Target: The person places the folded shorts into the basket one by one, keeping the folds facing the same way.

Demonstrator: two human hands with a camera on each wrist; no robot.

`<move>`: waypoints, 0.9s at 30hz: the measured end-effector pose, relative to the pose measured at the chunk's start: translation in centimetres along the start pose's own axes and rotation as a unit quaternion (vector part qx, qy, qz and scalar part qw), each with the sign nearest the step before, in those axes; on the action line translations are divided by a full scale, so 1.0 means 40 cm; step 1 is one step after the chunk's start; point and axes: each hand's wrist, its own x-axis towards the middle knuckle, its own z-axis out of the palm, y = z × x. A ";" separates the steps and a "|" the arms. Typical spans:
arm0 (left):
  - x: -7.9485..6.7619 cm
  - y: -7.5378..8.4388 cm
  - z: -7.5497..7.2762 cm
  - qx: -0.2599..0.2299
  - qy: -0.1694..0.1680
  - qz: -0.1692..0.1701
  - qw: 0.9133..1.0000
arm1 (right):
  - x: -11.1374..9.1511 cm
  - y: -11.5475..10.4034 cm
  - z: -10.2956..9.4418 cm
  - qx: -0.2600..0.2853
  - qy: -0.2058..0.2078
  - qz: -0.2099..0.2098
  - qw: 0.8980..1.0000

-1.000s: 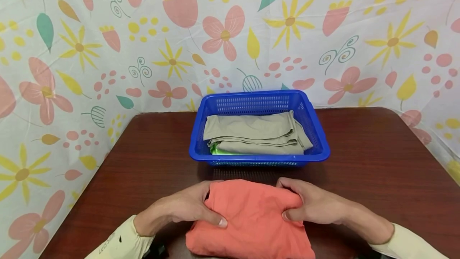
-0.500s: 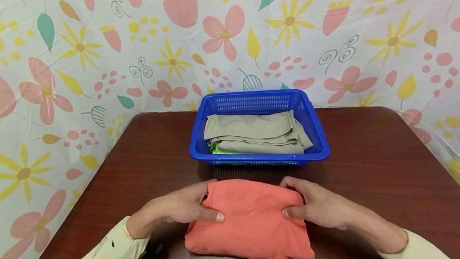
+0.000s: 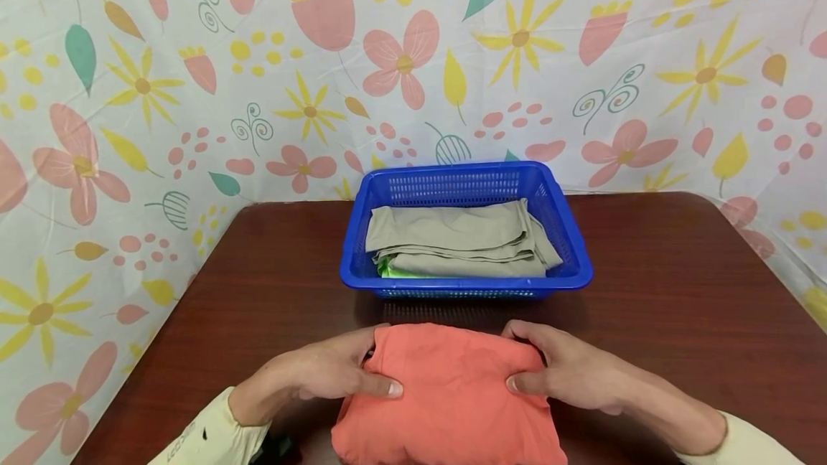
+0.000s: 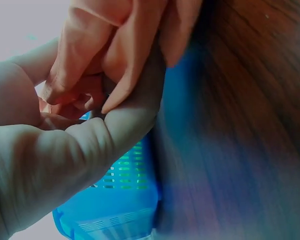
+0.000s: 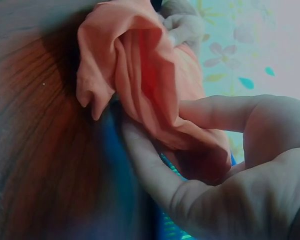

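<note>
A folded coral-red cloth (image 3: 452,393), thick with several layers, is held at the front middle of the table in the head view. My left hand (image 3: 332,368) grips its left side, thumb on top and fingers underneath. On the other side my right hand (image 3: 575,368) pinches the right edge the same way. Both wrist views show the cloth's layered folds (image 5: 150,75) between thumb and fingers, its lower edge close over the tabletop. The fingertips under the cloth are hidden in the head view.
Just behind the cloth stands a blue plastic basket (image 3: 465,283) with perforated walls. Folded grey-beige fabric (image 3: 452,228) lies in it, above something bright green (image 3: 400,270). A flower-patterned sheet (image 3: 400,128) hangs behind the dark brown wooden table (image 3: 278,257).
Over the last second the left hand has shifted slightly left on the cloth. The cloth's front edge has lifted a little since half a second ago; the basket has stayed in place.
</note>
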 end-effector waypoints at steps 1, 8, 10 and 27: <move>0.000 0.000 -0.001 -0.004 0.001 -0.002 1.000 | 0.000 0.001 -0.001 0.006 -0.003 0.001 1.000; 0.002 -0.002 0.000 -0.034 0.004 0.002 0.999 | 0.001 -0.001 -0.006 0.044 -0.017 -0.003 0.999; 0.002 0.000 0.000 -0.035 0.006 0.006 0.999 | 0.001 -0.003 -0.009 0.052 -0.018 -0.001 0.999; -0.008 0.026 0.007 -0.060 0.015 0.010 0.998 | -0.007 -0.023 -0.032 0.083 -0.025 0.016 0.996</move>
